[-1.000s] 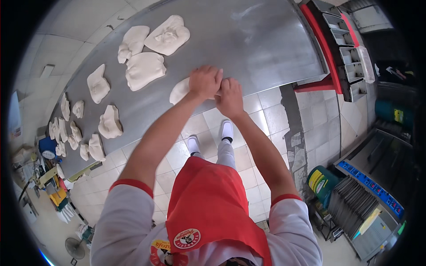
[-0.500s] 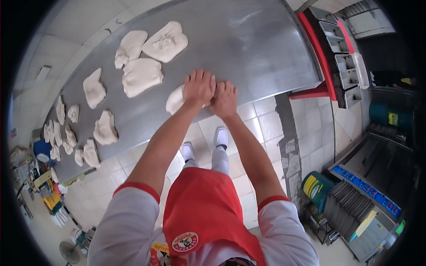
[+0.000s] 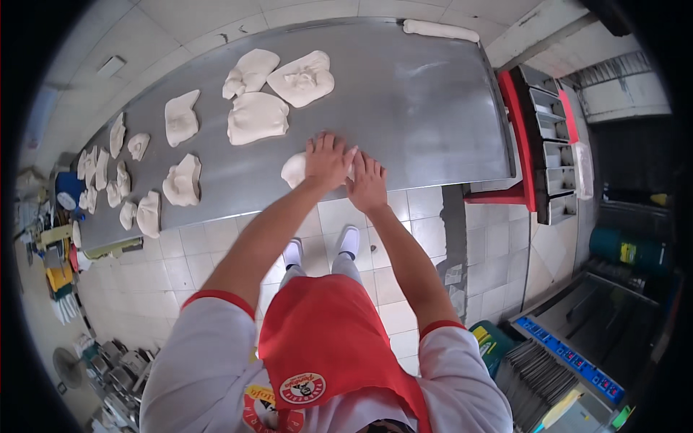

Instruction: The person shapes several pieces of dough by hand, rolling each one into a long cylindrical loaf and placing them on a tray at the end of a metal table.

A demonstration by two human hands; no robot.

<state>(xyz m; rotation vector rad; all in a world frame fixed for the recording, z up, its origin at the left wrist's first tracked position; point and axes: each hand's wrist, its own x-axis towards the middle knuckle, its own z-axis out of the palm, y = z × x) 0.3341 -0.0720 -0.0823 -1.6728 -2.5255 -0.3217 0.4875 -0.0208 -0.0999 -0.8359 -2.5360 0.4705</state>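
Observation:
My left hand point(image 3: 326, 164) lies over a pale lump of dough point(image 3: 294, 169) near the front edge of the steel table point(image 3: 426, 126), its fingers spread and bent slightly on top. My right hand point(image 3: 367, 179) is just right of it, also resting on the dough's right side with fingers apart; their thumbs are close together and the dough under the palms is hidden. Beyond them lie a folded slab of dough point(image 3: 256, 117) and two rough pieces point(image 3: 302, 78), with several smaller pieces point(image 3: 180, 180) spread to the left.
A dough roll point(image 3: 440, 29) lies along the far edge. A red rack point(image 3: 516, 115) with metal pans point(image 3: 559, 155) stands right of the table; a machine with a blue panel point(image 3: 570, 357) and green buckets point(image 3: 624, 245) are lower right. A fan point(image 3: 67, 368) is lower left.
My fingers have straightened and spread over the dough compared with a second ago. The view has shifted, showing the far edge with the roll, and my hands sit lower in the picture.

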